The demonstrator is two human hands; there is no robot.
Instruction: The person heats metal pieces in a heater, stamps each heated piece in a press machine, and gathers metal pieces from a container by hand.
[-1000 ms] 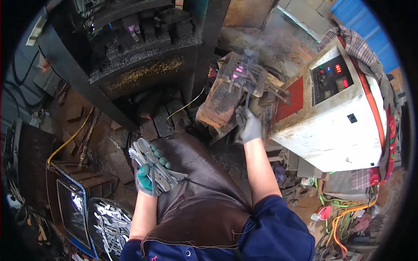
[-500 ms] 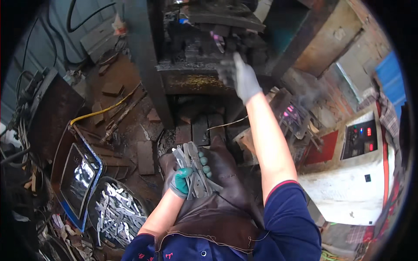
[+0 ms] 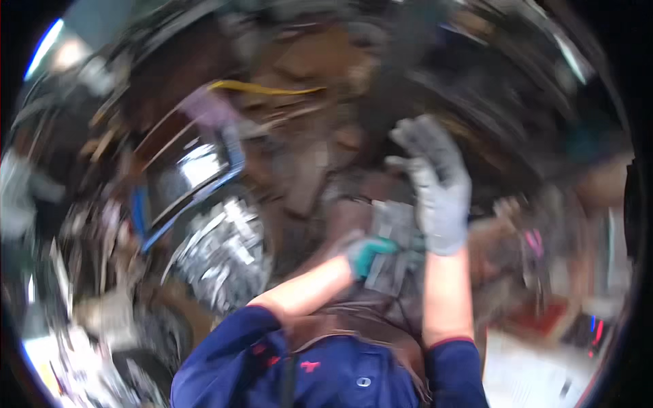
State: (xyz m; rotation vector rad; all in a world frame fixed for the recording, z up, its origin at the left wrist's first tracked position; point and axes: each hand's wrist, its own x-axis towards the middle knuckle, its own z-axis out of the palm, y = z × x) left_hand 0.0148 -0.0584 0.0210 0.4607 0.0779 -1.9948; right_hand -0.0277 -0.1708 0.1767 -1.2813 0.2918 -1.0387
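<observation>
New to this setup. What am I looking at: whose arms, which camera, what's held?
No robot here: a person works with two gloved hands, seen from a fisheye camera worn on the head and looking down, so edges bend and the rim goes dark. The current frame is badly blurred. The left hand, in a green glove, holds a bundle of flat grey metal pieces over the lap. The right hand, in a pale grey glove, is open with nothing visible in it. To the person's left lies a heap of shiny metal pieces; a yellow hose or cable runs beyond it.
</observation>
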